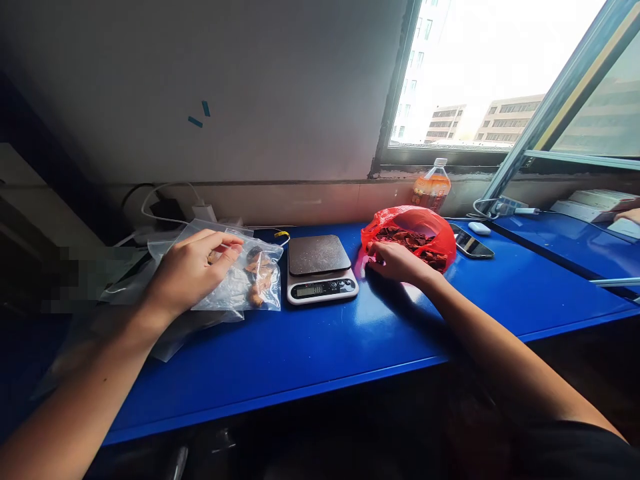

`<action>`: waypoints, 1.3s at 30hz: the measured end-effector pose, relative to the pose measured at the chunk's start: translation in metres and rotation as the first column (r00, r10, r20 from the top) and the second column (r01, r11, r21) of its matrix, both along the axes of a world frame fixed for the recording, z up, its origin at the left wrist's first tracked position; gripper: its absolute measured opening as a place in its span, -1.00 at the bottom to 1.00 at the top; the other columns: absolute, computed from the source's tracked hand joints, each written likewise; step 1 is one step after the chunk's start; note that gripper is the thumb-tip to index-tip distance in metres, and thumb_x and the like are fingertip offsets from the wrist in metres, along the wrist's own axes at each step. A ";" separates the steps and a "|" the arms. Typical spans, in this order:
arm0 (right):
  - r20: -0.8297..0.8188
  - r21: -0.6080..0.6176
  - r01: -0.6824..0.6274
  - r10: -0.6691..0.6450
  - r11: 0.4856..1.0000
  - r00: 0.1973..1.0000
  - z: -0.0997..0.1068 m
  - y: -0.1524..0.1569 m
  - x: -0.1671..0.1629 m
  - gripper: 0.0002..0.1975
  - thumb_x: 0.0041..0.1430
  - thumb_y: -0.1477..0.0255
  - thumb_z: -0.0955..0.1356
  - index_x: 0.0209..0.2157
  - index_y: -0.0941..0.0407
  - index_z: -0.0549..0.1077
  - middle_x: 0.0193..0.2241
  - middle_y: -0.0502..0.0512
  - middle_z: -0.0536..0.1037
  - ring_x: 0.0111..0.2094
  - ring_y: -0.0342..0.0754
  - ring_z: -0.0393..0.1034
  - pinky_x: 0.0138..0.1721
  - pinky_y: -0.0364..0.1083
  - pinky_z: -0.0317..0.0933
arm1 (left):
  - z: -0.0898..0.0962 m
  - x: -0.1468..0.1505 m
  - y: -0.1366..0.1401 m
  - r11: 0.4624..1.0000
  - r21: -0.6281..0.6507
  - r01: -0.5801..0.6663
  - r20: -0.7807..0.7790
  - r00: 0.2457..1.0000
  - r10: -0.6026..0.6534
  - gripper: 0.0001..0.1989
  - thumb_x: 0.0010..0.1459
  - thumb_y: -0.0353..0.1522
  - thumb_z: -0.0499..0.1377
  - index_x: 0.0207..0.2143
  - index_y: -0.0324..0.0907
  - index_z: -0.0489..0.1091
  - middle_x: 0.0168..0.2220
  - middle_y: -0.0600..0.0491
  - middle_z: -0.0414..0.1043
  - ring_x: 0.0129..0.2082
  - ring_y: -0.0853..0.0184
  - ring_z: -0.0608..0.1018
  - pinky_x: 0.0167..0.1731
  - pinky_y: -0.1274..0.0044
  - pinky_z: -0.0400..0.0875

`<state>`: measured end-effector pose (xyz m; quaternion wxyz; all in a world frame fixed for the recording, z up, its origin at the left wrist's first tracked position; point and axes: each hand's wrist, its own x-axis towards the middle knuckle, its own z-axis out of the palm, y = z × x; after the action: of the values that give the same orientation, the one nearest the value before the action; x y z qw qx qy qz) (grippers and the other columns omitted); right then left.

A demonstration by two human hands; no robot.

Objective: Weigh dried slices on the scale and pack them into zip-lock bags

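My left hand [200,265] hovers over the clear plastic bags [225,293], its fingers curled and the thumb close to the fingertips; a small pale bit may show between them. Brown dried pieces [261,280] lie inside the top bag. At the near left side of a red plastic bag [440,227], my right hand [395,260] has its fingers pinched together, with what they hold hidden. Dark reddish-brown dried pieces [405,238] fill the open red bag. Between my hands stands a kitchen scale [320,267] with specks on its dark plate and its display lit.
Behind the red bag stands a bottle [433,187] of orange-brown drink. A phone [473,243] and a white earphone case [479,228] lie to its right. Chargers and cables [203,212] run along the wall. Another person's hand [631,216] shows at the far right.
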<state>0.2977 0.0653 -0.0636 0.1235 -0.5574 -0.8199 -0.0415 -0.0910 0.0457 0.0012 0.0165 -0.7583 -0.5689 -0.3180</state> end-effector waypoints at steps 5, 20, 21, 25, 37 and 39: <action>0.020 0.025 0.039 -0.040 0.999 0.999 0.014 -0.009 0.004 -0.81 0.26 0.35 0.35 -0.16 0.16 0.46 -0.19 0.25 0.60 -0.22 0.07 0.48 -0.21 -0.02 0.29 | 0.001 0.001 -0.002 1.000 -0.013 0.019 -0.034 0.999 -0.019 -0.58 0.17 -0.10 0.03 -0.16 -0.15 0.55 -0.08 -0.03 0.58 -0.12 0.16 0.57 -0.15 0.42 0.40; 0.006 -0.124 -0.045 0.046 0.991 0.999 0.017 -0.022 0.009 -0.84 0.32 0.34 0.32 -0.32 0.04 0.52 -0.34 0.20 0.63 -0.36 0.07 0.50 -0.32 -0.01 0.29 | 0.003 -0.004 -0.005 0.997 0.006 0.071 -0.031 0.997 -0.071 -0.59 0.17 -0.06 0.03 -0.18 -0.07 0.55 -0.10 0.03 0.59 -0.15 0.17 0.58 -0.17 0.40 0.40; -0.001 -0.097 -0.013 0.013 0.995 1.000 0.016 -0.019 0.007 -0.83 0.33 0.34 0.31 -0.32 0.05 0.51 -0.35 0.20 0.63 -0.37 0.05 0.49 -0.34 -0.02 0.27 | 0.002 -0.003 -0.006 0.997 0.015 0.081 -0.038 0.996 -0.081 -0.59 0.18 -0.07 0.03 -0.18 -0.07 0.55 -0.10 0.03 0.59 -0.13 0.17 0.58 -0.17 0.41 0.39; 0.007 -0.001 0.083 -0.083 0.997 0.997 0.010 -0.007 -0.001 -0.88 0.31 0.42 0.31 -0.25 0.12 0.49 -0.26 0.21 0.64 -0.28 0.05 0.50 -0.29 -0.05 0.24 | 0.002 -0.001 -0.010 0.990 0.049 0.132 -0.061 0.990 -0.129 -0.61 0.21 -0.08 0.02 -0.18 -0.04 0.55 -0.09 0.06 0.58 -0.11 0.18 0.58 -0.17 0.41 0.39; 0.075 0.151 0.191 -0.204 0.970 0.976 0.015 0.002 0.012 -0.73 0.31 0.56 0.21 -0.39 0.14 0.50 -0.34 0.16 0.61 -0.36 -0.03 0.44 -0.33 -0.09 0.19 | 0.006 0.003 -0.015 0.987 0.053 0.152 -0.027 0.988 -0.151 -0.63 0.17 -0.07 0.03 -0.20 -0.01 0.55 -0.12 0.08 0.58 -0.09 0.15 0.59 -0.17 0.39 0.42; 0.024 0.224 0.276 -0.289 0.935 0.957 0.026 0.005 0.026 -0.70 0.31 0.55 0.18 -0.37 0.16 0.51 -0.29 0.22 0.61 -0.32 0.00 0.44 -0.29 -0.07 0.22 | 0.005 0.002 -0.014 0.987 0.048 0.151 -0.032 0.988 -0.149 -0.63 0.17 -0.08 0.03 -0.19 0.00 0.55 -0.11 0.08 0.57 -0.11 0.15 0.59 -0.17 0.38 0.42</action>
<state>0.3234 0.0698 -0.0380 0.1536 -0.6510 -0.7250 -0.1645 -0.0892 0.0315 0.0062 0.0197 -0.8027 -0.5019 -0.3216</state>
